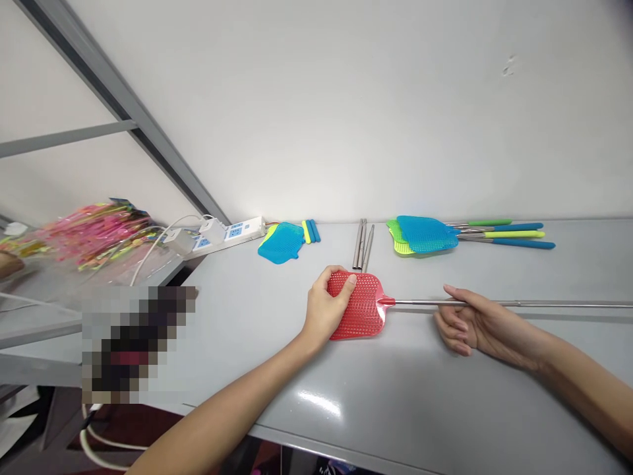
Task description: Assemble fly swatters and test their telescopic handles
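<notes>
Two hands are gripping one red swatter (359, 307) lying mid-table (277, 356) — left hand (326, 310) is clasping its head, right hand (469, 323) is curling around its metal rod (544, 304). Far right, more swatters (425, 234) are lying stacked — well apart.

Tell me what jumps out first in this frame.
A red fly swatter lies mid-table, the left hand gripping its mesh head and the right hand on its long metal rod. Behind it by the wall lie finished swatters with blue and green grips.
</notes>
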### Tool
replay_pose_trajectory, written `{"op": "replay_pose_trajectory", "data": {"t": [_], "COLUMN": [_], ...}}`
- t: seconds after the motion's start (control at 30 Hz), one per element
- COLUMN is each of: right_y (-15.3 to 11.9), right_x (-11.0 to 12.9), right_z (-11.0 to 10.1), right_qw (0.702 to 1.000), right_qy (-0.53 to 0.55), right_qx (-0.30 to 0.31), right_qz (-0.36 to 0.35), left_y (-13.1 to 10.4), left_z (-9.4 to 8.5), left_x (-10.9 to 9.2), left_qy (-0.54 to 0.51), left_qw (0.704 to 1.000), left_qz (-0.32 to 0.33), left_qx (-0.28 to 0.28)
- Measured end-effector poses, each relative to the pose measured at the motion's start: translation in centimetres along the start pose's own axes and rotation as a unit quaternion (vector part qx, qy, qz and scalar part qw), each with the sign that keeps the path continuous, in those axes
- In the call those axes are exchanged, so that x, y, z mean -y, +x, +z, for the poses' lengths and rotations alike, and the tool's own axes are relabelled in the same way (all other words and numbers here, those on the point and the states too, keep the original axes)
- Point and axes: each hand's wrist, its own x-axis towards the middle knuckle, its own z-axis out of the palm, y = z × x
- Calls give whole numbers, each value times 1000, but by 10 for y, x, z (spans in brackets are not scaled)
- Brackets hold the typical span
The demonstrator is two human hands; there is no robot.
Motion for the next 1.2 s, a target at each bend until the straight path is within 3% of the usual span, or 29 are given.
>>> {"op": "replay_pose_trajectory", "data": {"t": [0.7,1.2], "right_y": [-3,0], "right_x": [3,0], "right_z": [12,8], "right_qw": [996,994], "right_qy": [-74,-78], "right_qx": [14,45], "right_qz": [-46,-55], "left_y": [-2,-2], "left_z": [-1,-2], "left_x": [1,-4], "left_qy": [-2,-17], "left_qw": [998,996], "left_qz": [-45,-71], "left_qx": [38,53]}}
